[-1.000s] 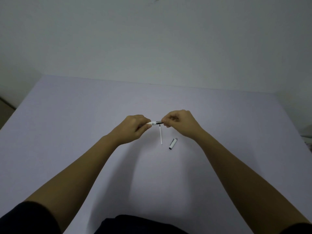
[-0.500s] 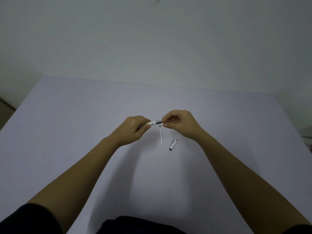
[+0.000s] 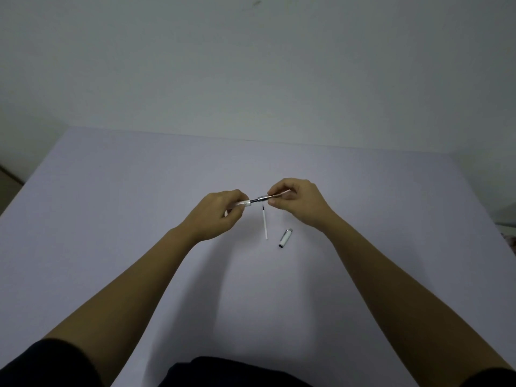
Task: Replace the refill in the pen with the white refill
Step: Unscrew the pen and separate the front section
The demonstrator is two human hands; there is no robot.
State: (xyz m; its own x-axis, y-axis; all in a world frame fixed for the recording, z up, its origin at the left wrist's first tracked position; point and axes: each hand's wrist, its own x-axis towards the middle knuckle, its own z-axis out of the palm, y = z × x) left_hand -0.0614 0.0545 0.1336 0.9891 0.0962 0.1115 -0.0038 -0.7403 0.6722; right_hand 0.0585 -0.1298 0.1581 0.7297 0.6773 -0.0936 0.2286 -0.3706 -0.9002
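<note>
I hold a pen (image 3: 255, 201) level above the table between both hands. My left hand (image 3: 216, 216) grips its white barrel, mostly hidden in my fist. My right hand (image 3: 297, 201) pinches the silver front section. A short dark stretch shows between the two parts, so they are drawn slightly apart. The white refill (image 3: 265, 224) lies on the table just below the pen, pointing away from me with a dark tip at its far end. The white pen cap (image 3: 285, 238) with a silver end lies to the right of the refill.
The table (image 3: 111, 208) is a plain pale lilac surface reaching to a bare wall at the back. Its left edge drops off at the far left, and something small shows at the right edge (image 3: 509, 236).
My right hand has drawn the silver section a little to the right, and the dark gap between it and the white barrel has widened. The refill and cap have not moved.
</note>
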